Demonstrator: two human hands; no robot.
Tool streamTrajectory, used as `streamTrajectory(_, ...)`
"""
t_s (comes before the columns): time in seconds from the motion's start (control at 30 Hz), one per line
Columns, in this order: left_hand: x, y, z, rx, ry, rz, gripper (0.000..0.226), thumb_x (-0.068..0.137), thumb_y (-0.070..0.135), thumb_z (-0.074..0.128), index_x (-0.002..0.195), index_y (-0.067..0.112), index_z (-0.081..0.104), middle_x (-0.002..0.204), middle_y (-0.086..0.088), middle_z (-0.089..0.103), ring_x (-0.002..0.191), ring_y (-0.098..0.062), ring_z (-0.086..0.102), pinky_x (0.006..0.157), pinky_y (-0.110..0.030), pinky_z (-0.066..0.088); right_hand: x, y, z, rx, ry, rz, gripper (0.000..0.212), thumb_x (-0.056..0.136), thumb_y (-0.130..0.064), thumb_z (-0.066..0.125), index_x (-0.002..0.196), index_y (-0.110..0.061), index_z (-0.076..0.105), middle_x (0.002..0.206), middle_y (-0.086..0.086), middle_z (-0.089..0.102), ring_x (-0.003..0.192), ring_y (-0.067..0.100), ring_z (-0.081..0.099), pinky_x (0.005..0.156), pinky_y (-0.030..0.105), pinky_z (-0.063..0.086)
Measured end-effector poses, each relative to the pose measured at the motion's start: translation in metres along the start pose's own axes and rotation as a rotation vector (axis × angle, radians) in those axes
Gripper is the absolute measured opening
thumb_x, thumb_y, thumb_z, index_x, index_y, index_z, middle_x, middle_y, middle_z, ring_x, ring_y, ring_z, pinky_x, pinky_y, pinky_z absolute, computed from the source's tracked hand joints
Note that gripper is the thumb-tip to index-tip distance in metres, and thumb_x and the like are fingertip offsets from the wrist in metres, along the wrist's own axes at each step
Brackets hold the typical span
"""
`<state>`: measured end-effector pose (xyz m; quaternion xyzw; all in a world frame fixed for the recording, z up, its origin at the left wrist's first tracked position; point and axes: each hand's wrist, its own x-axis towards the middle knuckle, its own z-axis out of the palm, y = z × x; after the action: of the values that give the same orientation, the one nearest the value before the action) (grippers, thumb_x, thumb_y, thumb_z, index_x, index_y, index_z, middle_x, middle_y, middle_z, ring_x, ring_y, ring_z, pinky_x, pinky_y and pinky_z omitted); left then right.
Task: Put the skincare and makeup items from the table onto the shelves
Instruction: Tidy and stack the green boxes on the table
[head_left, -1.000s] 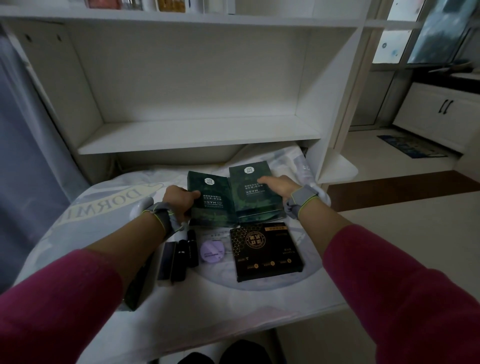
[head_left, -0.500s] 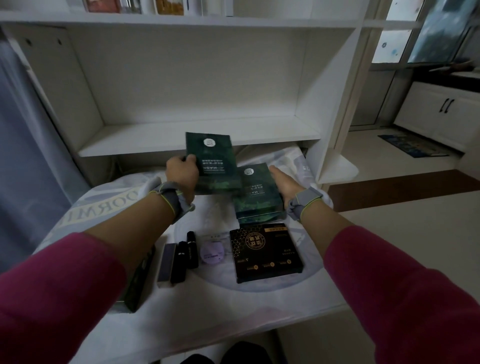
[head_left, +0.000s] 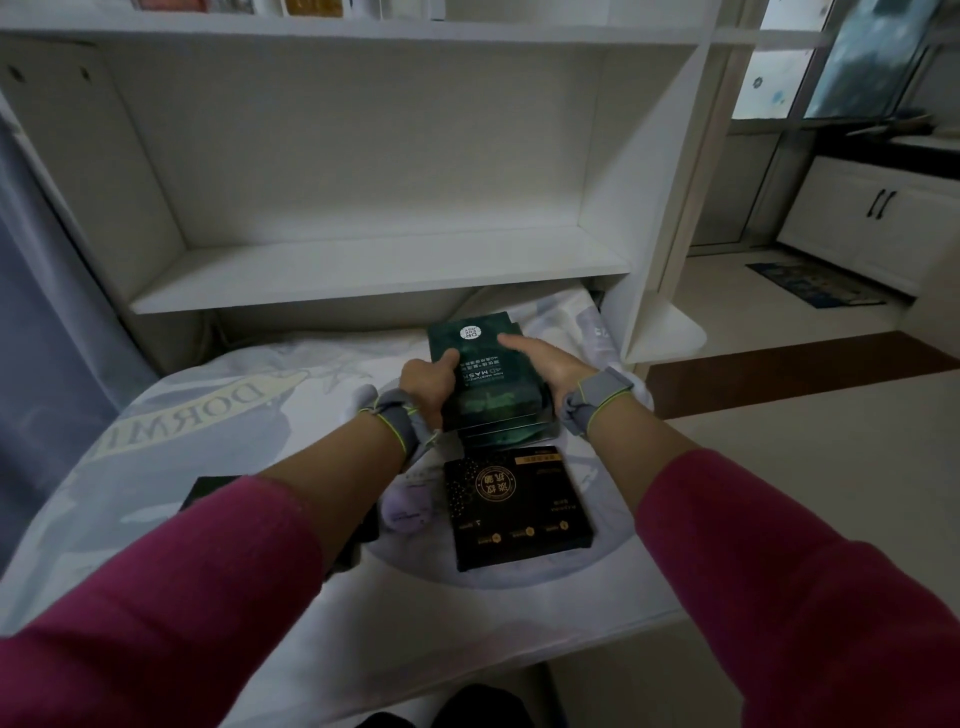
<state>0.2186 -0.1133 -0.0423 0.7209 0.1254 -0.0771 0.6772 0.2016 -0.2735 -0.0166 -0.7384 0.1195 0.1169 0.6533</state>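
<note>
"DORMI" on the tablecloth (head_left: 176, 415); "MASK" and a "DR" roundel on the green packet (head_left: 482, 375).

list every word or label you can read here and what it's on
"DORWI": on the printed table cloth, as it reads from here; further letters unclear.
"MASK": upside down on the top green pack.
"DR": on that pack's white round badge; its smaller letters are unreadable.
Black box: gold characters, too blurred to read.
Purple compact: print too small to read.

Left hand (head_left: 427, 382), right hand (head_left: 550, 366) — thumbs uppermost
</note>
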Motion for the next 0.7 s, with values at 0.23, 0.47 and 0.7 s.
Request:
streamTrajectory(0.23, -0.038, 0.019, -0.005, -0.149, -0.200, -0.096, 0.025, 0.099, 0.028, 0.050, 0.115, 0.009, 0.056, 0.096, -0.010, 0.062, 0.077, -0.026, 0.062, 0.076, -0.041, 0.054, 0.025, 0.019, -0.003, 0.065, 0.112, 0.033, 0.112, 0.033, -0.063, 0.087, 0.128, -0.011, 0.059, 0.133, 0.000, 0.055, 0.125, 0.027, 0.051, 0.106, 0.044, 0.042)
streamTrajectory(0.47, -0.039, 0.035, -0.046, -0.180, -0.375, -0.042, 0.018, 0.091, 0.014, 0.058, 0.108, 0.011, 0.063, 0.096, -0.006, 0.071, 0.078, -0.019, 0.067, 0.060, -0.025, 0.057, -0.019, -0.012, 0.028, 0.301, -0.042, -0.092, 0.050, 0.069, -0.019, 0.083, 0.113, -0.001, 0.067, 0.110, 0.017, 0.070, 0.093, 0.032, 0.069, 0.084, 0.045, 0.056)
streamTrajectory(0.7, -0.023, 0.033, -0.088, -0.061, -0.323, 0.186, 0.070, 0.072, -0.013, 0.069, 0.134, 0.015, 0.050, 0.129, -0.006, 0.060, 0.110, -0.024, 0.060, 0.076, -0.032, 0.052, -0.022, -0.021, 0.049, 0.389, -0.138, -0.238, 0.057, 0.073, 0.024, 0.057, 0.119, -0.010, 0.053, 0.110, 0.018, 0.062, 0.095, 0.030, 0.061, 0.086, 0.039, 0.052)
